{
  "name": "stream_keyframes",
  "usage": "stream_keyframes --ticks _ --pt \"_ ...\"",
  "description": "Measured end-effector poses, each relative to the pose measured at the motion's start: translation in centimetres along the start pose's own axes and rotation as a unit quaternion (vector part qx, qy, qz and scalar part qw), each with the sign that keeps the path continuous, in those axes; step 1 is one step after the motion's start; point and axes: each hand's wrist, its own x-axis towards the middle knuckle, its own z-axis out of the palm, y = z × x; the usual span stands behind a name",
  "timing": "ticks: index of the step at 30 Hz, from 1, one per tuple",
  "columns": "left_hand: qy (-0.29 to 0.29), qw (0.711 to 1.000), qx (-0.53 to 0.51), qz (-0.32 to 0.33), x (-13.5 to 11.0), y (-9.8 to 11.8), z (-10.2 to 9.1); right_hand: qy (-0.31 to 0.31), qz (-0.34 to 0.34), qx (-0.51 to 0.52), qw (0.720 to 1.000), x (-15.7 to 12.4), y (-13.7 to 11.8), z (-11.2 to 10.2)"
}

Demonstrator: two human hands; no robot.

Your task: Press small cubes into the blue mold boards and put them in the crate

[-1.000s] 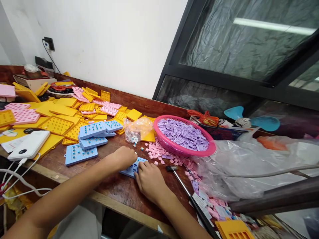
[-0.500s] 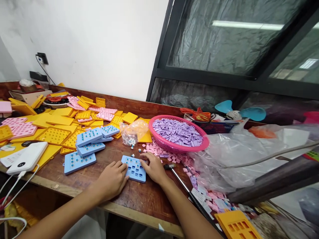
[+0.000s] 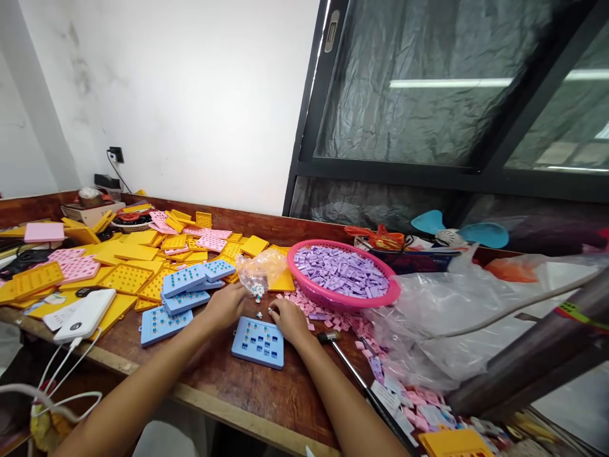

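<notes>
A light blue panel (image 3: pixel 257 353) lies flat on the table, its upper rows and left column filled with small white-and-blue pieces and its other square holes dark. Beyond its upper left corner, my left hand (image 3: pixel 226 307) has its fingers bent together by a clear plastic bag (image 3: pixel 261 268) and a small heap of white-and-blue pieces (image 3: pixel 257 291); its fingertips are partly hidden. Just off the panel's upper right corner, my right hand (image 3: pixel 290 320) pinches at a small white-and-blue piece (image 3: pixel 270 310). Another loose piece (image 3: pixel 259 315) lies between the hands.
Several filled blue panels (image 3: pixel 166 325) are stacked at left, before many yellow panels (image 3: pixel 124 277). A pink basket (image 3: pixel 394 293) holds purple pieces. A hammer (image 3: pixel 349 363) lies right of my forearm. A white power bank (image 3: pixel 85 314) with cables sits left.
My left hand has left the blue panel and moved up to the bag and heap. My right hand has shifted off the panel to a loose piece. The camera view has tilted up.
</notes>
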Motion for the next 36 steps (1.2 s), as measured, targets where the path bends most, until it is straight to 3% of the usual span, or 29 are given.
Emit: stream_keyframes --ticks 4,7,13,22,26,28,31,36 --pt "-0.026 0.998 -0.027 -0.046 5.3 -3.1 2.5 -0.009 -0.015 -0.005 1.000 -0.8 0.7 -0.5" --pt "-0.014 0.997 -0.039 -0.065 7.0 -4.6 4.4 -0.020 -0.038 0.001 0.999 -1.0 1.4 -1.0" --pt "0.036 0.991 -0.106 -0.078 6.9 -6.2 6.5 -0.026 -0.047 0.006 0.999 -0.7 1.7 -0.6" --pt "0.180 0.947 -0.240 -0.111 7.1 -5.4 6.5 -0.047 -0.099 0.046 0.993 -1.0 0.9 -1.1" --pt "0.237 0.939 -0.216 -0.124 6.6 -4.8 6.0 -0.040 -0.081 0.078 0.993 -1.0 1.2 -0.8" --pt "0.217 0.953 -0.158 -0.141 6.1 -4.6 5.7 -0.039 -0.066 0.086 0.993 -0.9 1.4 -0.6" --pt "0.139 0.972 -0.090 -0.166 5.6 -4.4 5.5 -0.048 -0.075 0.083 0.993 -0.8 1.7 -0.5" --pt "0.071 0.983 -0.078 -0.153 5.3 -4.2 5.8 -0.059 -0.098 0.079 0.990 -0.8 1.7 -0.8"
